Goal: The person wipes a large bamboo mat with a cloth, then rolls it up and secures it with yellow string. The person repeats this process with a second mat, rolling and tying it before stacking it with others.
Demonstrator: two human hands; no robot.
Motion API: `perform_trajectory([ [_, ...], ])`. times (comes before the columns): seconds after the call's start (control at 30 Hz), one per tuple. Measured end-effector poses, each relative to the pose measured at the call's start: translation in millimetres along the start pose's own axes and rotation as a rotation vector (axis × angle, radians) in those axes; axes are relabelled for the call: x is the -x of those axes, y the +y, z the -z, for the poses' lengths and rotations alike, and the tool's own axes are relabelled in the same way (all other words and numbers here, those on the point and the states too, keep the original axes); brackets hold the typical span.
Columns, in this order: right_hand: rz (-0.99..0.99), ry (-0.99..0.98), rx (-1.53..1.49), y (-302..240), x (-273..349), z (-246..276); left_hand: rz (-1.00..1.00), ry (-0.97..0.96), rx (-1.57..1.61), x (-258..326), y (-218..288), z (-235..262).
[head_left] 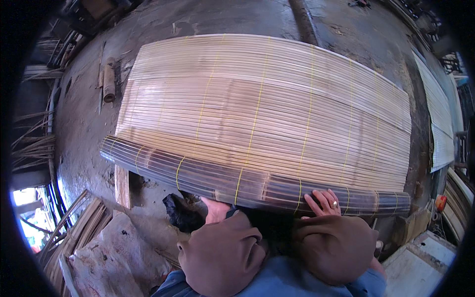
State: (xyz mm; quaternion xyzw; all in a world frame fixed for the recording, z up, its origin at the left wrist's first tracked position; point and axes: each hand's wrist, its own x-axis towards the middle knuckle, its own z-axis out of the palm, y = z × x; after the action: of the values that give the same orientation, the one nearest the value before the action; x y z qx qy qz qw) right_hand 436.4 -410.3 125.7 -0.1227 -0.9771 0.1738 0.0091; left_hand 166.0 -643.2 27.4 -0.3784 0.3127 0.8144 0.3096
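Clearly a big mat of thin pale slats, tied across by yellow strings, is lying spread flat on the concrete floor, with its near edge already turned up into a dark roll running almost the full width. Right hand is resting on top of the roll toward its right end, fingers spread and curled over it, gripping lightly. Left hand is sitting under or behind the roll's near side; only part of it is showing, so I cannot tell whether it is closed on anything. Judging by the build, the mat is probably light for its size, stiff along the slats and bending freely only across them, so it is behaving like a roller blind. Slat ends and edges may be splintery, and the strings look like the weak point. Best hold seems to be on the roll itself, hands well apart, pressing evenly to keep it straight. A short log is lying near the mat's far left corner.
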Motion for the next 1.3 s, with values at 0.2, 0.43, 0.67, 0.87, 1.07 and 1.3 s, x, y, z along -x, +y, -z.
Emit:
perform_trajectory([
  [0.2,-0.153,-0.086,0.073,13.2,-52.4,17.1,0.001,-0.004,0.000,2.7,11.3,-31.5],
  [0.43,-0.297,-0.219,-0.178,104.6,-155.5,29.1,0.100,0.153,0.043,-20.1,6.2,-48.1],
  [0.67,-0.389,-0.140,-0.012,140.6,-203.5,27.4,0.070,-0.224,0.052,-101.9,-22.6,-92.9],
  [0.87,-0.397,0.178,-0.107,100.7,-145.3,15.0,0.009,-0.367,0.147,-114.5,-33.1,-80.3],
  [1.07,-0.360,0.186,0.014,92.3,-138.1,6.4,0.197,-0.447,0.365,-120.7,-32.4,-74.0],
  [1.3,-0.361,0.163,-0.034,43.4,-106.4,17.5,0.008,-0.149,0.211,-67.9,-37.7,-12.9],
])
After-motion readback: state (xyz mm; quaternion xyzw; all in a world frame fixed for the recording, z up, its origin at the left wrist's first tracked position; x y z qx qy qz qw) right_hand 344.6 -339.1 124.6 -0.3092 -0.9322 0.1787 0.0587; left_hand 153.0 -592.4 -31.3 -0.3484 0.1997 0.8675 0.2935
